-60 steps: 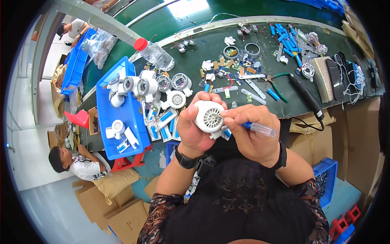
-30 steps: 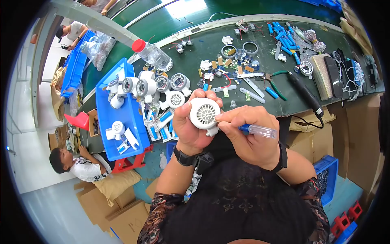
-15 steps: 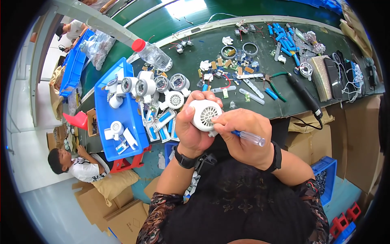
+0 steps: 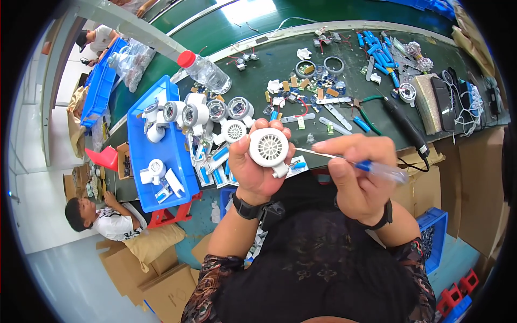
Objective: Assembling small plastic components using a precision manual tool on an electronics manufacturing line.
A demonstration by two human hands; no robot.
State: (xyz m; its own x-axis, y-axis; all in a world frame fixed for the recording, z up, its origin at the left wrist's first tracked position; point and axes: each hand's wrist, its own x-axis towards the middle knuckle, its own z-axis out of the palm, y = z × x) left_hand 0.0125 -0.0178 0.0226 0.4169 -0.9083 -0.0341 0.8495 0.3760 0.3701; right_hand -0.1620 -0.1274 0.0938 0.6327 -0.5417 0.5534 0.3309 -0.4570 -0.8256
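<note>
A round white fan head (image 4: 269,147) with a slotted grille rests in my left hand (image 4: 257,180), the fingers curled behind it and the thumb at its left rim. Its short stem points down toward the lower right. My right hand (image 4: 362,180) grips a screwdriver (image 4: 371,168) with a clear and blue handle. The thin metal shaft points left, its tip apart from the fan head and just right of it. Beyond my left hand, several white fan heads with grey rims (image 4: 217,110) and white handle shells with blue cells (image 4: 219,156) lie on the bench.
A blue tray (image 4: 144,183) holds more fan parts at left, beside a clear bottle with a red cap (image 4: 207,72). Circuit boards, blue battery cells (image 4: 379,51), pliers (image 4: 367,114) and a black electric screwdriver (image 4: 404,126) lie on the green bench. Another person (image 4: 110,218) sits at far left.
My right hand has drawn back to the right with the screwdriver, away from the fan head. The screwdriver's shaft now shows. The fan head has turned slightly in my left hand.
</note>
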